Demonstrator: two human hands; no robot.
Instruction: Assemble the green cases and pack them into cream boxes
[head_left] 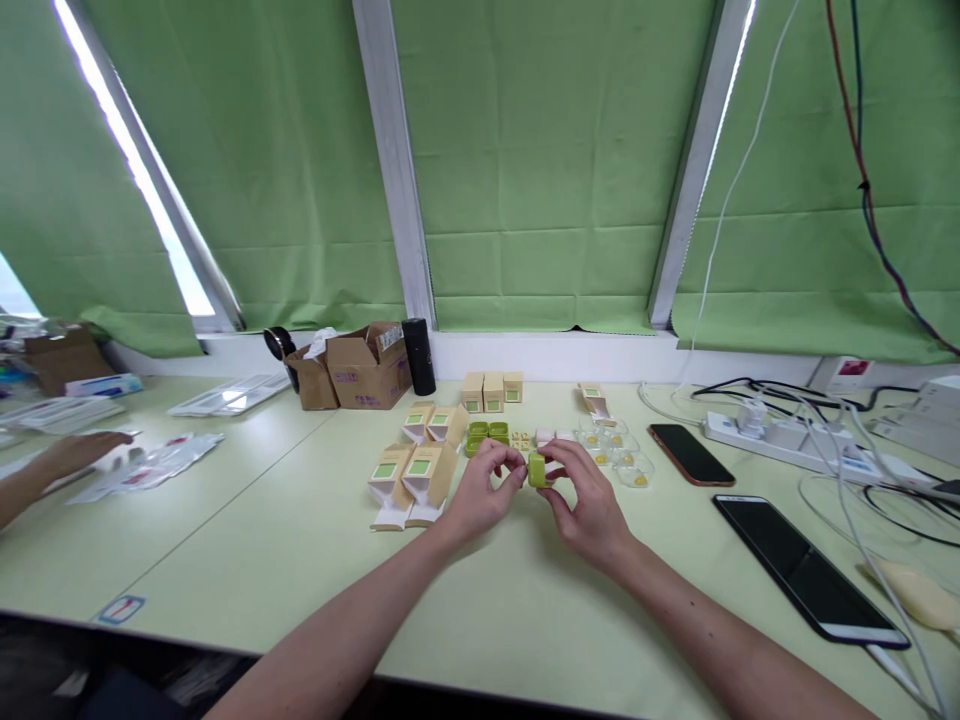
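Observation:
My right hand (589, 500) grips a small green box (537, 469) between thumb and fingers, above the table. Close by on its left, the fingers of my left hand (486, 490) are pinched together; anything in them is too small to make out. Beyond my hands lie several green trays (487, 431), a group of small yellowish squares (520, 440) and some pale pink-white pieces (553, 436). Clear plastic cups with yellow bits (634, 469) stand right of them. Several opened kraft cartons (429, 472) with green labels are left of my left hand.
Closed kraft cartons (493, 390) stand behind, near a black cylinder (418, 357) and a brown cardboard box (369, 368). A phone (690, 454), a charging tablet (810, 566) and a power strip (787, 447) with cables occupy the right. Another person's hand (79, 452) is at far left.

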